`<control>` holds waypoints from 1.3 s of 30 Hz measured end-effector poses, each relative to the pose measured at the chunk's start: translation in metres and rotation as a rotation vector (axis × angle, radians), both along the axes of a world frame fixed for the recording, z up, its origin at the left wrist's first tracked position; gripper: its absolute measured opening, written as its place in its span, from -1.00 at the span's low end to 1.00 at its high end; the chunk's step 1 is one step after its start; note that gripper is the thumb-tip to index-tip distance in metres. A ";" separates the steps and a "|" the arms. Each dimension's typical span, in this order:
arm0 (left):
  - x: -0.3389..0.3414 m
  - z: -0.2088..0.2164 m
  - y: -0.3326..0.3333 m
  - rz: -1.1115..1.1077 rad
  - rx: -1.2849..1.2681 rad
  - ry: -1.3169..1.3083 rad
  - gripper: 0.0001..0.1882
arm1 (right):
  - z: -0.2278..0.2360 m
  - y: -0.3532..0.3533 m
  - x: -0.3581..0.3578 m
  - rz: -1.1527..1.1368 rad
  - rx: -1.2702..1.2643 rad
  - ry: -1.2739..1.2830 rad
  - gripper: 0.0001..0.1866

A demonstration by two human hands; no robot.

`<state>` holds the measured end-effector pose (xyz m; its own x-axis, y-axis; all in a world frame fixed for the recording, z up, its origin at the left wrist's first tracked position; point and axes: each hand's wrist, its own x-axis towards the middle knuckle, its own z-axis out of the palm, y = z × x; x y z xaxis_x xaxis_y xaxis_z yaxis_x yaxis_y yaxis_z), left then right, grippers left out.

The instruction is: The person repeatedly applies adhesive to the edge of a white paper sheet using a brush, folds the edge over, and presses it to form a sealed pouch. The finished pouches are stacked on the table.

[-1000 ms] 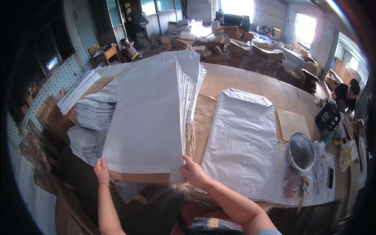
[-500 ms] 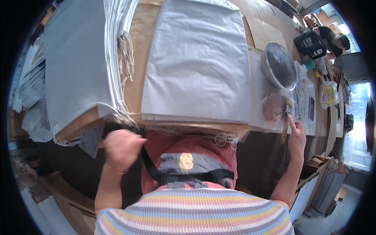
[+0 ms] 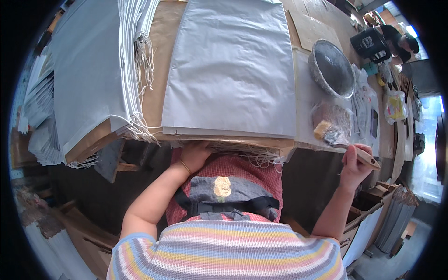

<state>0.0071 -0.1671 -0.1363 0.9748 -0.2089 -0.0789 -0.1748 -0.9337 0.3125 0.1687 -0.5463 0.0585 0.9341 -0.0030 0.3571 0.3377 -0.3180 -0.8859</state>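
Observation:
My right hand [image 3: 357, 163] is closed round the wooden handle of a brush [image 3: 371, 158]. Its yellowish bristles rest over a crumpled clear plastic sheet [image 3: 343, 116] at the table's right front. At the table's front edge, my left hand [image 3: 196, 153] reaches against the white cords [image 3: 252, 151] hanging below a stack of large white paper pieces [image 3: 233, 74]. Its fingertips are hidden under that edge, so their grip does not show. Beyond the brush stands a round bowl [image 3: 332, 67] with a crusted rim and a grey inside.
At the left lies a tall pile of white paper bags [image 3: 91, 74] with corded edges, and more fanned paper [image 3: 42, 112] beyond it. Right of the bowl are a dark phone-like slab [image 3: 374, 122] and a yellow packet [image 3: 395, 106]. A person [image 3: 396, 44] is at the far right beside a black container [image 3: 370, 44].
My left hand has moved right and forward to the table edge beneath the paper stack. My right hand has turned the brush from upright to slanting, its bristles swung left onto the plastic.

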 end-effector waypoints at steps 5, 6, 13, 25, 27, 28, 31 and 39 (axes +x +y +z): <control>-0.006 0.011 -0.007 0.068 -0.119 -0.263 -0.83 | -0.010 0.068 -0.008 -0.026 0.263 -0.046 -0.84; -0.009 0.010 -0.008 0.103 -0.099 -0.290 -0.84 | -0.009 0.085 -0.012 0.017 0.307 -0.029 -0.87; -0.011 0.015 0.003 0.073 -0.141 -0.138 -0.87 | 0.002 0.185 -0.029 0.340 0.433 0.520 -0.85; -0.003 0.131 0.032 0.262 0.020 -0.290 -0.91 | -0.041 0.296 -0.027 0.399 -0.013 0.190 -0.77; 0.000 0.121 0.030 0.251 0.114 -0.205 -0.85 | -0.055 0.302 -0.022 0.391 -0.160 0.115 -0.70; 0.001 0.116 0.029 0.245 0.158 -0.163 -0.81 | -0.059 0.299 -0.018 0.366 -0.228 0.096 -0.69; 0.001 0.110 0.029 0.250 0.118 -0.170 -0.88 | -0.054 0.265 -0.004 0.268 -0.450 0.078 -0.72; 0.005 0.117 0.028 0.208 0.117 -0.131 -0.92 | -0.055 0.157 0.034 -0.106 -0.721 0.007 -0.65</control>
<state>0.0121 -0.1392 -0.0189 0.9992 -0.0003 0.0391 -0.0077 -0.9822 0.1877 0.2023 -0.3895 0.0040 0.9442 0.1398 0.2984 0.2675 -0.8540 -0.4463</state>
